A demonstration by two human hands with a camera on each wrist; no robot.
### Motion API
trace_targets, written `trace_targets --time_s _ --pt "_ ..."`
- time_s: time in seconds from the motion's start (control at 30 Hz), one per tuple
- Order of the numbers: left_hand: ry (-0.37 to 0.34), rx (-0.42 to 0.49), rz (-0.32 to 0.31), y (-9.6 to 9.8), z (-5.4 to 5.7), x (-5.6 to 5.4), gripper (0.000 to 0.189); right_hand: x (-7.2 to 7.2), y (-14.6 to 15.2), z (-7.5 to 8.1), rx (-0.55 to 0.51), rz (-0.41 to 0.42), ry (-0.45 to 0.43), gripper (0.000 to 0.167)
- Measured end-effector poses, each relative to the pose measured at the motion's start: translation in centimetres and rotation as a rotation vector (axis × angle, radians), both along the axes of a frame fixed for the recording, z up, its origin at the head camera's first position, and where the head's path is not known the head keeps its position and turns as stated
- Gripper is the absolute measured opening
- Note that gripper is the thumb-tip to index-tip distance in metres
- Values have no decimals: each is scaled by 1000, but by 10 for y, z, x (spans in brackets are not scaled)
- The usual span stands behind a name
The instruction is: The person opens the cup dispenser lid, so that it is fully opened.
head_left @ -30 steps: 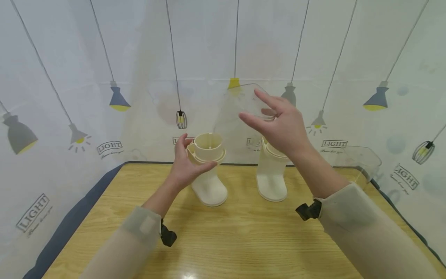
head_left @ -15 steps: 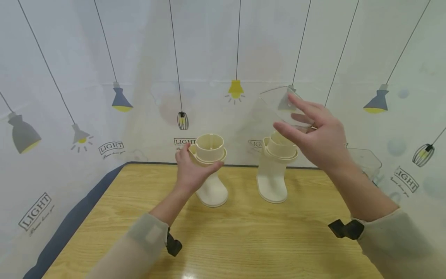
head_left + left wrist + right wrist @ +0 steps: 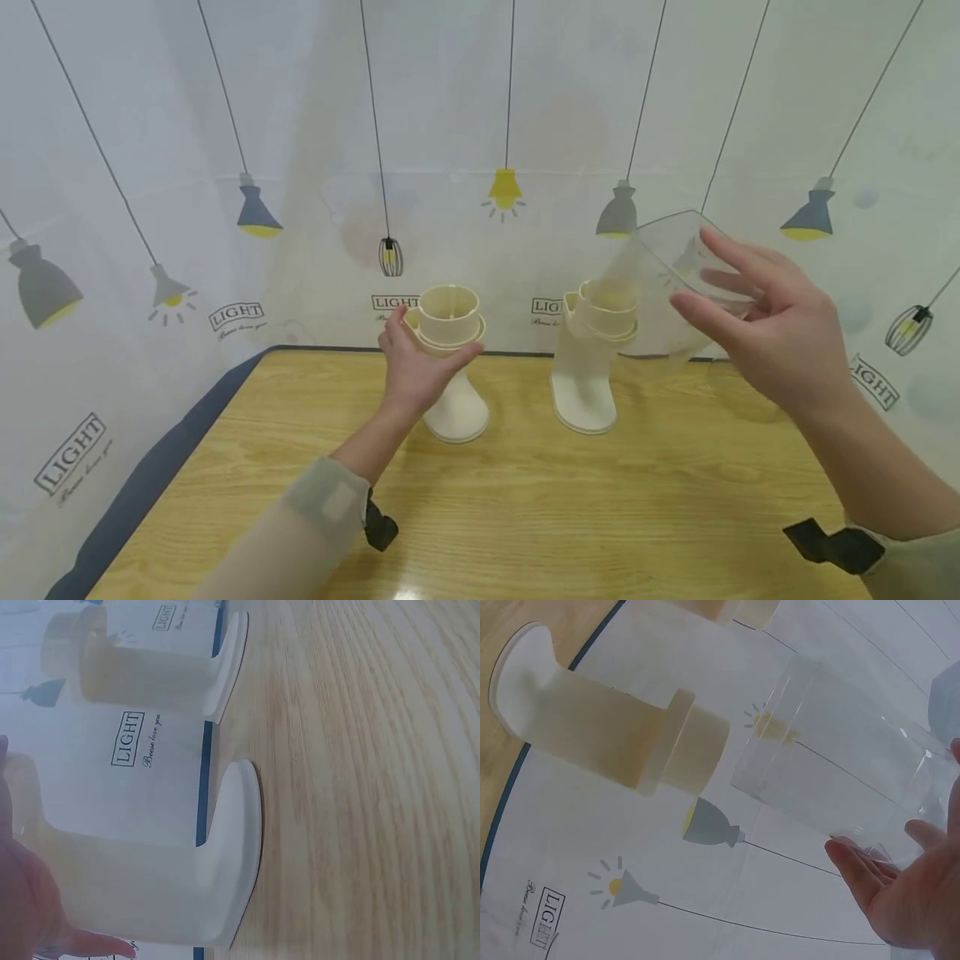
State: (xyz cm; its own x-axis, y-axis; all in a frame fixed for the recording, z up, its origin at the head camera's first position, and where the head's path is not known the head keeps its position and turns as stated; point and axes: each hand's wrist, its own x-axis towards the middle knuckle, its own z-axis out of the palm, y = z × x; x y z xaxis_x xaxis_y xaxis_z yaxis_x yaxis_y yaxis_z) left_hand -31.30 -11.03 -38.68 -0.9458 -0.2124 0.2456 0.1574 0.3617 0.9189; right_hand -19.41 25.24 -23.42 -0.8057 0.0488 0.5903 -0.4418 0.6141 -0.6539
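Note:
Two cream plastic stands, each with a rounded foot and a round cup-like collar on top, stand upright near the table's back edge. At the left stand (image 3: 459, 408), my left hand (image 3: 420, 371) grips around the upper part just under the collar, thumb in front. The left wrist view shows this hand (image 3: 26, 900) against the stand's top. My right hand (image 3: 780, 333) holds a clear plastic container (image 3: 675, 258) in the air, to the right of the right stand (image 3: 585, 396). In the right wrist view the container (image 3: 832, 750) is tilted, its far end toward that stand's collar.
The wooden table (image 3: 510, 517) ends at a dark blue edge just behind the stands. Close behind hangs a white cloth (image 3: 450, 108) printed with lamps. A faint clear outline shows on the table's right, below my right hand.
My right hand has moved right and slightly down with the clear container, from between the stands to beyond the right one. The left hand has stayed at the left stand, its grip shifting slightly.

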Motion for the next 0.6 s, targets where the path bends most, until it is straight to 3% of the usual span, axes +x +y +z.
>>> trace_targets --time_s 0.3,0.6 --pt "-31 -5 -31 -13 1 -2 132 15 31 -16 26 -71 -44 68" --pt "-37 -8 -171 -32 1 -7 121 34 58 -37 68 -131 -75 70"
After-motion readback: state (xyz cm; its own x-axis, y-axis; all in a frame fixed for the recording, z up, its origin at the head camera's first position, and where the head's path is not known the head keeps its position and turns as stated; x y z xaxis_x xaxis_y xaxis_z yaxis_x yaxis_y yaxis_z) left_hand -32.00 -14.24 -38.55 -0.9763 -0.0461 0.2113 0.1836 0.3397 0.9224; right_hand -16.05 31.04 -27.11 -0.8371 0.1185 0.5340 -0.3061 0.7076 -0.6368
